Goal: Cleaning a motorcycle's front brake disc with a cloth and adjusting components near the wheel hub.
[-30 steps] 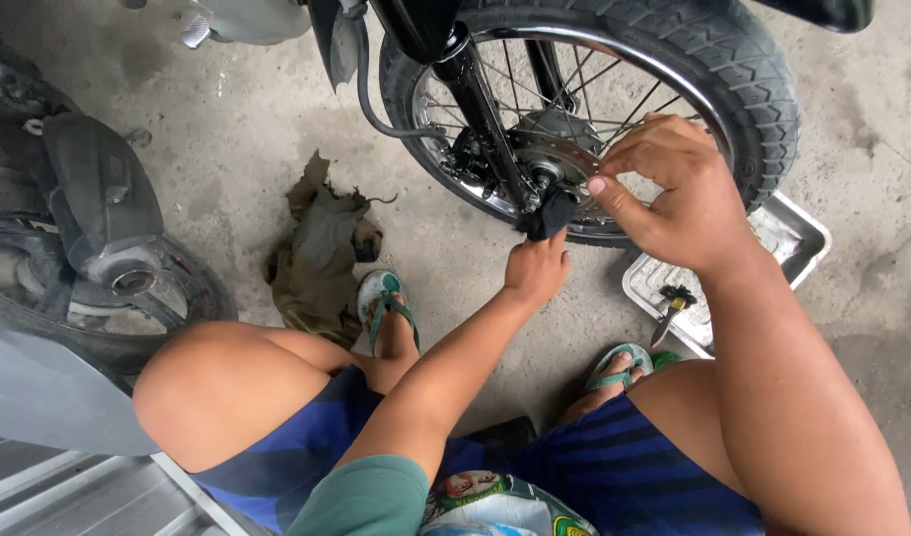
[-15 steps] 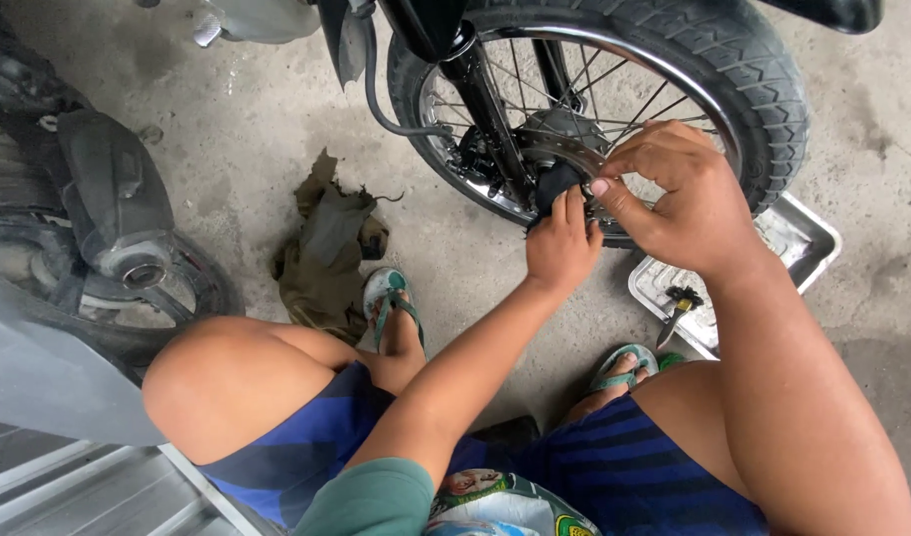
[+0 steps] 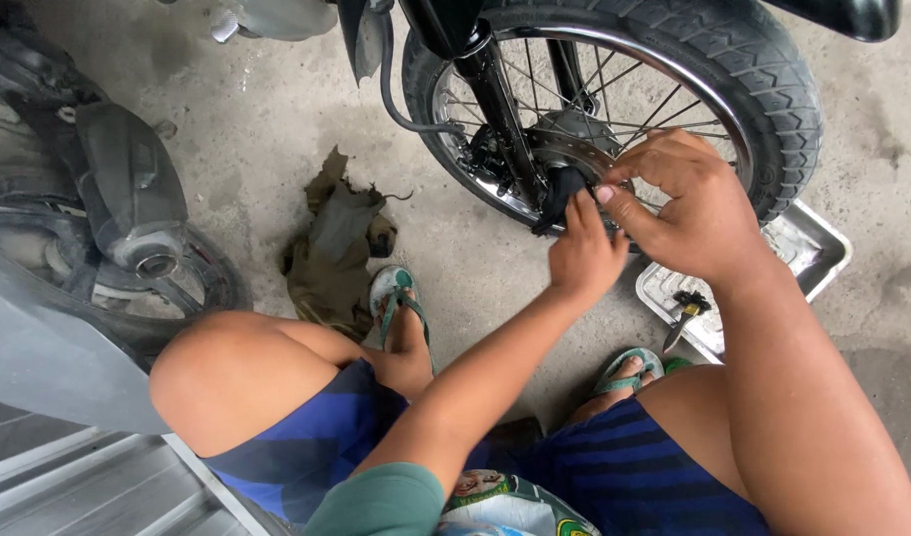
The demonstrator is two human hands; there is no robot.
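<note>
Both forearms extended forward, bare. Left hand (image 3: 584, 253) raised, fingers pointing up and partly curled. Right hand (image 3: 689, 203) just beside it, palm down, fingers bent, thumb near left fingertips. Hands nearly touching.

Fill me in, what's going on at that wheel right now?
A person squats on the concrete floor in front of a motorcycle wheel, working at its hub. Both hands meet at the axle: the left hand and the right hand press against a black rag there. A metal tray with a small tool lies on the floor beside the wheel. An olive cloth lies crumpled near the person's left foot.
</note>
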